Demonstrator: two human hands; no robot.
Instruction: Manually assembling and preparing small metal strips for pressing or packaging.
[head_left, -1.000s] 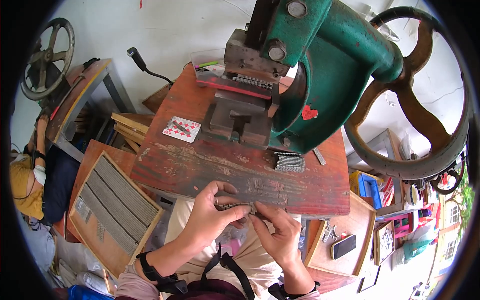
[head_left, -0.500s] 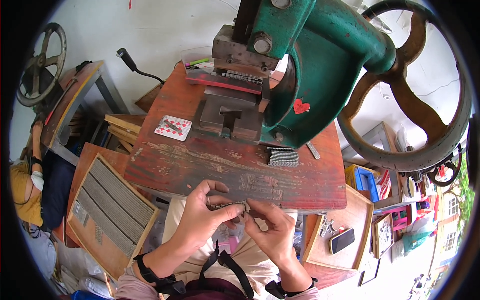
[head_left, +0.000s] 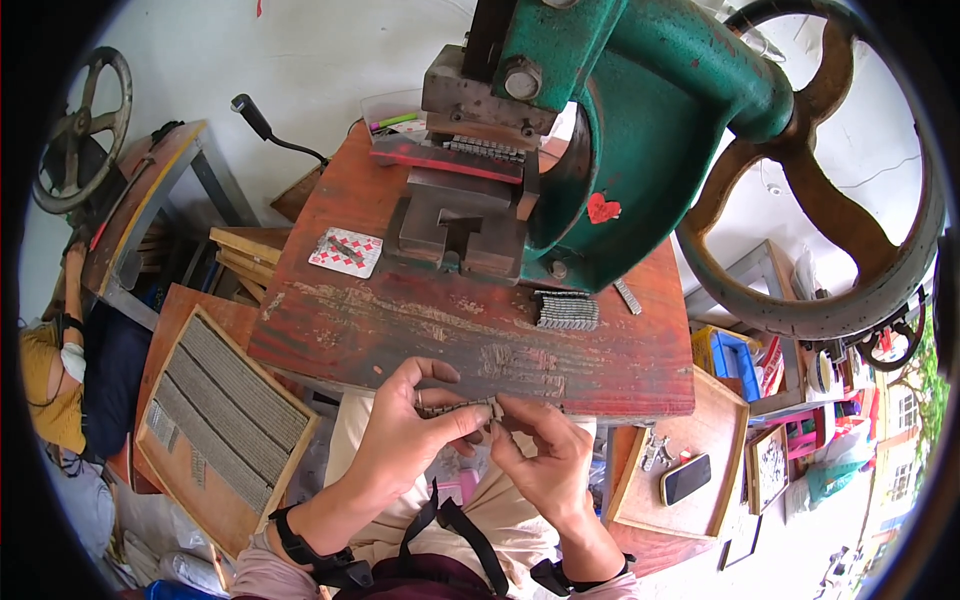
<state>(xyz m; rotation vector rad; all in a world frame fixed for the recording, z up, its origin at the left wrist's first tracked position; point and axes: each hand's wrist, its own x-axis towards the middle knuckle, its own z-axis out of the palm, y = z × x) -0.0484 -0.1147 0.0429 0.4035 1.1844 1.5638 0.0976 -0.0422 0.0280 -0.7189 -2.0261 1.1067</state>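
Red scuffed table (head_left: 420, 335) separates a metal strip (head_left: 458, 406) from the white wall (head_left: 330, 60).

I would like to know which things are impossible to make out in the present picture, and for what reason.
All in the head view:
- Metal strip: the left hand covers part of it.
- Green press: its top is cut off by the upper edge.
- Small metal parts beside the phone: too small to count.
- Person in yellow: partly lost in the dark lens rim.
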